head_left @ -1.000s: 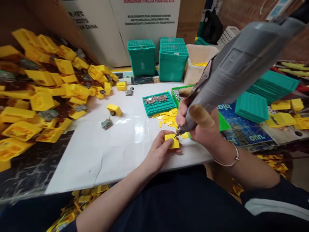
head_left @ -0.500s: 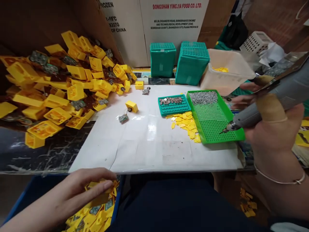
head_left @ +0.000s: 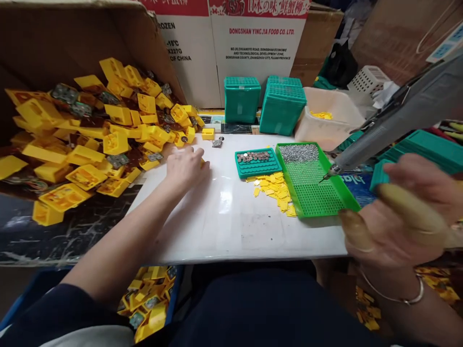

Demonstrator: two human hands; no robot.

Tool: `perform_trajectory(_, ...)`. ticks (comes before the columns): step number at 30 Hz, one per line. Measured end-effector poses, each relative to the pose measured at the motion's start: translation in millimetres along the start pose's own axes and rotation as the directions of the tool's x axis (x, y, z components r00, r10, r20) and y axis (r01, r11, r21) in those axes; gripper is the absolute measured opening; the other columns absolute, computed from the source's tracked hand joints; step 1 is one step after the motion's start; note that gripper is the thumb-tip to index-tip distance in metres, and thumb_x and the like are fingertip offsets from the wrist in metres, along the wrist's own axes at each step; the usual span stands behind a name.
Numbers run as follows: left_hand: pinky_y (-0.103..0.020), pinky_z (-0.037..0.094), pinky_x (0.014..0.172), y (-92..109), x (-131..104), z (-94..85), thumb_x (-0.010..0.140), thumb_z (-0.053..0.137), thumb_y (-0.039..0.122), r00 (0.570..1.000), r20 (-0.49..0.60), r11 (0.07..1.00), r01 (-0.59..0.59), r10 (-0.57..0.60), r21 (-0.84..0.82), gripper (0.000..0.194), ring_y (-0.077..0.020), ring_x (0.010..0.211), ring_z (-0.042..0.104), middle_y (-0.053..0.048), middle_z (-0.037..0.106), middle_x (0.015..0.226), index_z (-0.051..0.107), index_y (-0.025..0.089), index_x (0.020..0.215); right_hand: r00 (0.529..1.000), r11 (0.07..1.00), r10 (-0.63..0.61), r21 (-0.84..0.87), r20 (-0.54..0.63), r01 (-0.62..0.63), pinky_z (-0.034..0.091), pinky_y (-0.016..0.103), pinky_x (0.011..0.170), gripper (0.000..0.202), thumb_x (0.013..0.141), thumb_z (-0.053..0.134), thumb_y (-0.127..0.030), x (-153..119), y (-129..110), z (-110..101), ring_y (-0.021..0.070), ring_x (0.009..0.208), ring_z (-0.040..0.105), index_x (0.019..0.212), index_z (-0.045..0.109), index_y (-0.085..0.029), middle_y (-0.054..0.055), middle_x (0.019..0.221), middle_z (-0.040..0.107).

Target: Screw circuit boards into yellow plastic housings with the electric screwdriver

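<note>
My left hand reaches across the white work surface, its fingers curled down over a small yellow plastic housing. Only a sliver of that housing shows past the fingers. On the other side, my right hand is blurred, with tan covers on the thumb and a finger; its fingers are apart and hold nothing. A grey electric screwdriver hangs beyond it, bit pointing down over the green perforated tray. Small silvery screws fill the tray's far end.
Yellow housings with circuit boards spill from a cardboard box at left. A teal ridged tray holds round metal discs beside loose yellow tabs. Teal tray stacks and a whitish bin stand behind. Below is a blue bin of yellow parts.
My left hand has moved from above the blue bin up to the yellow housing on the work surface. My right hand has let go of the screwdriver and dropped lower.
</note>
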State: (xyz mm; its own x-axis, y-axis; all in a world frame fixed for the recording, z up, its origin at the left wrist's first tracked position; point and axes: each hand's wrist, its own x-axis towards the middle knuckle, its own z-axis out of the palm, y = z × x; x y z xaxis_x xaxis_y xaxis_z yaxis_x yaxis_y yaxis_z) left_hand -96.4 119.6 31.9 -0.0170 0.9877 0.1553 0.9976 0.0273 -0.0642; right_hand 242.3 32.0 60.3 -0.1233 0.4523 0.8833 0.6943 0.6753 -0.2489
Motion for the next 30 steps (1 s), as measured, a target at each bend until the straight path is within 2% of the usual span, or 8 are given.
perform_trajectory(4,-0.034,0.038,0.060,8.7,-35.0,3.0,0.089,0.039,0.024,0.989,0.029,0.989,-0.144,0.143,0.024,0.031,-0.0316,0.088,0.061,-0.017,0.064,0.102,0.065,0.016,0.104,0.963,0.975,-0.211,0.109,0.164,0.195,0.053,0.055,0.088,0.062,0.074,0.069,-0.016,-3.9,-20.1,9.8,0.0333,0.111,0.059,0.131,0.057,-0.037,0.011,0.109,0.063)
perform_trajectory(9,-0.032,0.037,0.059,13.8,-110.1,13.9,0.088,0.042,0.016,0.937,-0.060,0.918,-0.350,0.345,-0.188,0.031,-0.0267,0.082,0.059,-0.012,0.066,0.089,0.067,0.022,0.105,0.917,0.928,-0.238,0.354,0.320,0.117,0.057,0.041,0.079,0.042,0.081,0.062,-0.012,-8.0,-35.6,38.0,0.0231,0.096,0.065,0.118,0.062,-0.032,0.006,0.097,0.069)
perform_trajectory(12,-0.030,0.042,0.066,14.4,-148.4,17.0,0.085,0.050,0.014,0.909,-0.165,0.841,-0.417,0.383,-0.345,0.033,-0.0234,0.081,0.061,-0.010,0.068,0.092,0.068,0.027,0.109,0.873,0.910,-0.226,0.413,0.431,0.032,0.055,0.036,0.078,0.025,0.086,0.060,-0.015,-10.4,-41.5,60.7,0.0194,0.089,0.065,0.109,0.065,-0.023,0.006,0.093,0.070)
perform_trajectory(18,-0.030,0.048,0.071,6.3,-173.2,17.3,0.083,0.060,0.018,0.867,-0.386,0.837,-0.445,0.313,-0.320,0.021,-0.0223,0.081,0.062,-0.010,0.066,0.092,0.066,0.022,0.103,0.632,0.952,-0.166,0.289,0.757,-0.097,0.048,0.030,0.078,0.021,0.093,0.050,-0.020,-3.9,-56.8,115.3,0.0171,0.087,0.064,0.102,0.069,-0.015,0.008,0.093,0.069)
perform_trajectory(22,-0.029,0.049,0.067,3.8,-167.2,26.9,0.085,0.062,0.020,0.846,-0.405,0.866,-0.455,0.346,-0.209,0.024,-0.0212,0.080,0.062,-0.010,0.065,0.090,0.061,0.016,0.108,0.433,0.979,-0.144,0.192,0.890,-0.067,0.043,0.027,0.072,0.023,0.094,0.051,-0.023,2.8,-72.4,148.6,0.0171,0.089,0.062,0.108,0.069,-0.018,0.008,0.097,0.067)
perform_trajectory(24,-0.029,0.049,0.067,4.9,-163.9,31.4,0.085,0.061,0.020,0.848,-0.400,0.867,-0.452,0.346,-0.208,0.025,-0.0205,0.080,0.061,-0.009,0.065,0.090,0.060,0.014,0.110,0.380,0.985,-0.140,0.169,0.914,-0.045,0.042,0.026,0.068,0.023,0.094,0.052,-0.028,2.1,-78.3,159.1,0.0175,0.089,0.062,0.106,0.069,-0.018,0.008,0.097,0.067)
perform_trajectory(26,-0.029,0.049,0.067,6.6,-161.0,33.2,0.087,0.060,0.021,0.861,-0.395,0.873,-0.431,0.321,-0.228,0.020,-0.0199,0.079,0.061,-0.009,0.064,0.089,0.062,0.015,0.106,0.414,0.982,-0.148,0.184,0.898,-0.048,0.042,0.026,0.070,0.023,0.093,0.053,-0.029,-0.8,-80.8,163.8,0.0180,0.091,0.062,0.101,0.071,-0.017,0.008,0.098,0.067)
perform_trajectory(30,-0.029,0.050,0.068,10.8,-154.3,30.5,0.088,0.058,0.023,0.903,-0.361,0.871,-0.359,0.234,-0.334,0.012,-0.0194,0.082,0.060,-0.010,0.061,0.098,0.065,0.018,0.096,0.595,0.915,-0.121,0.322,0.795,-0.244,0.044,0.024,0.076,0.013,0.086,0.062,-0.021,-2.8,-74.3,155.4,0.0141,0.086,0.063,0.091,0.071,-0.013,0.007,0.093,0.070)
